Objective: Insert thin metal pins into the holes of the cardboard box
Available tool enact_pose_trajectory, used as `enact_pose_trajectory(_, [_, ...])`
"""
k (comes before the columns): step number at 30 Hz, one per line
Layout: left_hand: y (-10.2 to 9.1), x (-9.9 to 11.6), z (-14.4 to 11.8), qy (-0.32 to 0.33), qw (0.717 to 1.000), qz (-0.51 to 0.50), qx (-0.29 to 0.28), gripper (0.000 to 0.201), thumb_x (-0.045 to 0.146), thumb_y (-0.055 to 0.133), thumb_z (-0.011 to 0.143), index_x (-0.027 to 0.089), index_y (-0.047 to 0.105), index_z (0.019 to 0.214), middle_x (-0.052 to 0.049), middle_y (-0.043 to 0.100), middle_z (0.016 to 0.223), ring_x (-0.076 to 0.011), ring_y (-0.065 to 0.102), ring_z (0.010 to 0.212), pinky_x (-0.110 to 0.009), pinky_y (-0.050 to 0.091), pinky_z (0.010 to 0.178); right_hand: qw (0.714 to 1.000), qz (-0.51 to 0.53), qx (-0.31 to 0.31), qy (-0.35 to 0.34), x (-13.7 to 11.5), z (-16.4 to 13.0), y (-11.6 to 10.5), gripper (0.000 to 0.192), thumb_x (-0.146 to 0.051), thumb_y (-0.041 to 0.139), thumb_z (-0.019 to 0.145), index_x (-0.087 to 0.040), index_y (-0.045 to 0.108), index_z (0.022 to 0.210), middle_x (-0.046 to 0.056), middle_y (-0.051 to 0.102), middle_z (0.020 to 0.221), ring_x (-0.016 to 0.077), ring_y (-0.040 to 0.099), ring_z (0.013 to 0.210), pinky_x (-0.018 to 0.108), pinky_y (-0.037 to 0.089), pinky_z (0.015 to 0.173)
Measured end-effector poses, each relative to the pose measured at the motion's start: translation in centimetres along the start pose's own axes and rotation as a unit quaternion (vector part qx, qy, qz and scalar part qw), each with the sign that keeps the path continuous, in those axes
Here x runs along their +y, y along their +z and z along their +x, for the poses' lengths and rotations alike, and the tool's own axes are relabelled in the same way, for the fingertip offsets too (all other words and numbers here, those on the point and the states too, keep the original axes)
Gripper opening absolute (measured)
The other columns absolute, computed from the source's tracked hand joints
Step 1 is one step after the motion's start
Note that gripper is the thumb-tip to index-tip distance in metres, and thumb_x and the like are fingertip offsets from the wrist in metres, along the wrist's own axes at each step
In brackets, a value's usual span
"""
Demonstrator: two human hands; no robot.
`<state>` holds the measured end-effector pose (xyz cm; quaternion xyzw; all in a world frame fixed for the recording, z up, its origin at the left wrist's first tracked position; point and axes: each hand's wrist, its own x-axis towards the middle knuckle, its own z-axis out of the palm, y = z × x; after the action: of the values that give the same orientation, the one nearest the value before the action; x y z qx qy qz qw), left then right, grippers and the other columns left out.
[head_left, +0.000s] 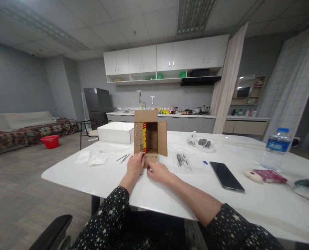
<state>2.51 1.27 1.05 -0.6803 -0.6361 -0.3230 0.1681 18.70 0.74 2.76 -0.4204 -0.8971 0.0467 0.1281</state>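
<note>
An open cardboard box [139,137] stands in front of me with its opening toward me and its flaps spread. Small shiny dots are scattered over its left side, beside a yellow and red strip. A row of similar dots crosses the lower flap [151,159]. My left hand [135,164] is closed on the box's lower left front edge. Against the lower flap, my right hand [158,171] has its fingers curled in a pinch; what they hold is too small to tell. Thin dark metal rods [123,158] lie left of my left hand.
A clear case with small metal pieces [183,162], a phone [226,176], a water bottle [276,149] and a dark red box [271,176] lie to the right. A white box [116,132] and white tissues [98,160] are left. White cabled equipment [201,142] sits behind.
</note>
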Motion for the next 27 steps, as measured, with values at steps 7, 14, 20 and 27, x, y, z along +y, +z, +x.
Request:
enact_pose_trajectory(7, [-0.44, -0.02, -0.10, -0.012, 1.000, 0.004, -0.002, 0.018, 0.024, 0.044, 0.097, 0.020, 0.061, 0.100, -0.007, 0.073, 0.093, -0.0222, 0.067, 0.090, -0.034, 0.047, 0.080, 1.000, 0.004, -0.005, 0.005, -0.02, -0.03, -0.03, 0.028, -0.028, 0.042, 0.091, -0.021, 0.061, 0.110, 0.009, 0.071, 0.104, 0.0236, 0.066, 0.092, 0.032, 0.043, 0.074])
enact_pose_trajectory(14, [-0.56, -0.08, -0.20, -0.022, 1.000, -0.003, -0.001, 0.016, 0.021, 0.046, 0.094, 0.020, 0.061, 0.101, -0.008, 0.073, 0.095, -0.0220, 0.067, 0.091, -0.033, 0.047, 0.081, 1.000, 0.005, 0.001, -0.001, 0.08, 0.03, 0.08, 0.029, -0.029, 0.041, 0.090, -0.021, 0.061, 0.110, 0.010, 0.071, 0.103, 0.0248, 0.067, 0.091, 0.032, 0.043, 0.072])
enact_pose_trajectory(20, [-0.72, -0.09, -0.22, -0.034, 0.999, -0.005, -0.001, 0.014, 0.021, 0.047, 0.093, 0.020, 0.060, 0.098, -0.007, 0.072, 0.093, -0.0206, 0.067, 0.090, -0.032, 0.046, 0.079, 1.000, 0.008, -0.004, 0.003, 0.17, 0.21, 0.28, 0.029, -0.028, 0.041, 0.091, -0.022, 0.061, 0.112, 0.009, 0.071, 0.104, 0.0241, 0.066, 0.093, 0.032, 0.043, 0.075])
enact_pose_trajectory(27, [-0.89, -0.12, -0.19, -0.044, 0.999, 0.003, -0.004, 0.013, 0.022, 0.048, 0.093, 0.020, 0.060, 0.097, -0.007, 0.072, 0.090, -0.0214, 0.067, 0.090, -0.031, 0.046, 0.078, 1.000, 0.005, -0.001, 0.001, 0.34, 0.37, 0.53, 0.028, -0.029, 0.041, 0.091, -0.023, 0.060, 0.111, 0.008, 0.071, 0.104, 0.0239, 0.066, 0.092, 0.032, 0.043, 0.074])
